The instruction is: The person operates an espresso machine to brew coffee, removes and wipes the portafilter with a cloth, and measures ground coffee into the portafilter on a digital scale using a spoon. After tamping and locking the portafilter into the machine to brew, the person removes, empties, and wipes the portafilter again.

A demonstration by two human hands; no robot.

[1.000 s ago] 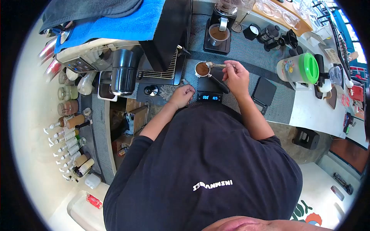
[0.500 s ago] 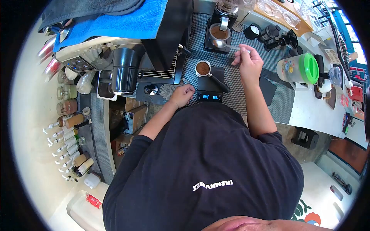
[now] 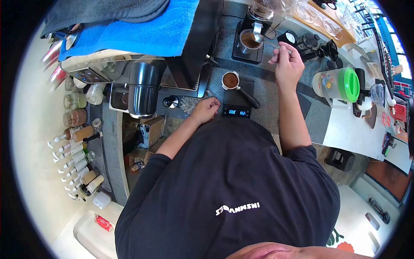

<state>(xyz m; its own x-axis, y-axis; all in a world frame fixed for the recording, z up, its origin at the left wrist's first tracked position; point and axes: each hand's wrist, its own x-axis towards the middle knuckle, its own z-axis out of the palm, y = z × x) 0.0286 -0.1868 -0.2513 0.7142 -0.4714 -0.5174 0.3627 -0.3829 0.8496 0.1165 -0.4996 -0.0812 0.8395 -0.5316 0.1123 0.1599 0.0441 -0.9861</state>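
Observation:
My right hand (image 3: 289, 64) pinches the handle of a metal spoon (image 3: 259, 38), whose bowl is at the rim of the grinder's cup (image 3: 249, 41) holding brown grounds. The cup sits on the base of a black grinder (image 3: 258, 15). Below it, a portafilter (image 3: 230, 80) filled with grounds rests on a black scale (image 3: 236, 112) with lit blue digits, its black handle pointing lower right. My left hand (image 3: 206, 110) lies at the counter edge left of the scale, fingers curled; whether it holds anything is hidden.
On the left stands an espresso machine (image 3: 97, 69) with a blue towel (image 3: 129, 36) over it and a black cup (image 3: 143, 88) in front. At the right is a tub with a green lid (image 3: 348, 84). Bottles (image 3: 79, 151) line the far left.
My right hand with the spoon has moved up and away from the portafilter to the grinder's cup. The scale's digits have dropped. My left hand has stayed by the scale.

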